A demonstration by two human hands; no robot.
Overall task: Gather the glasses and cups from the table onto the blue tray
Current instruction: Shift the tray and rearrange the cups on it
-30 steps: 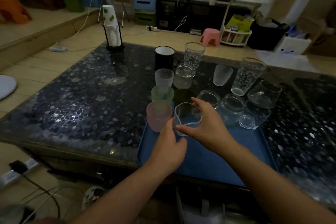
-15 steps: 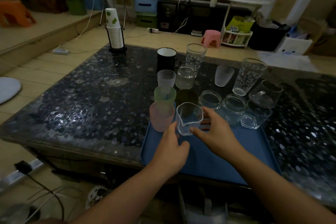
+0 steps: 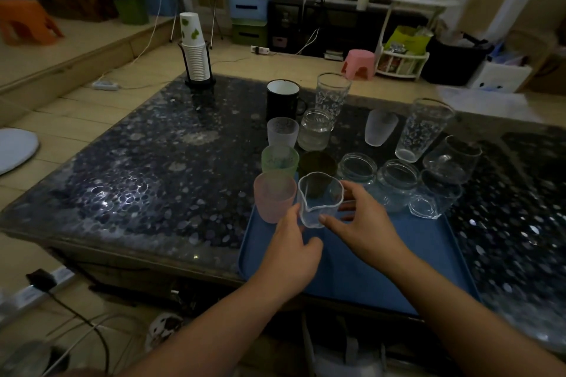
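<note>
A clear wavy-rimmed glass (image 3: 318, 199) stands at the far left of the blue tray (image 3: 398, 272), next to a pink cup (image 3: 273, 196). My right hand (image 3: 366, 225) cups it loosely, thumb at its front base and fingers behind. My left hand (image 3: 292, 257) touches its left side with the fingertips. Behind it on the tray's far edge are a green cup (image 3: 279, 159), a dark cup (image 3: 317, 164), two jars (image 3: 356, 167) (image 3: 397, 180) and a faceted glass (image 3: 433, 199).
Farther back on the dark speckled table (image 3: 153, 180) stand a black mug (image 3: 282, 98), a frosted cup (image 3: 282, 131), a small jar (image 3: 315, 130), two tall patterned glasses (image 3: 332, 96) (image 3: 422, 128), a frosted tumbler (image 3: 380, 127) and a round glass (image 3: 450, 159). A paper-cup stack (image 3: 195, 52) sits far left.
My right hand slid from the glass's rim down to its right side. The glass now stands still on the tray beside the pink cup, with my left hand staying at its left.
</note>
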